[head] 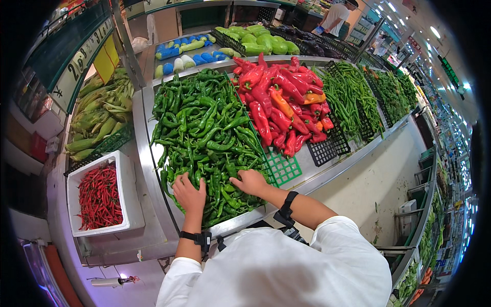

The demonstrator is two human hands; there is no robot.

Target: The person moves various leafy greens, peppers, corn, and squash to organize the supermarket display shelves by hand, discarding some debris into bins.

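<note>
A broad heap of long green peppers covers the metal display counter in front of me. On the near left part of the heap rests my left hand, its fingers apart and no pepper visibly gripped. My right hand lies to the right, touching the same heap with its fingers bent; the fingertips are partly hidden, so a hold on a pepper cannot be made out. Shiny red peppers, a few of them orange, are piled just beyond and to the right.
A white foam box of small red chillies stands left, below corn in husks. Green and black plastic grids edge the red peppers. Thin green peppers lie farther right. A person stands at the far back.
</note>
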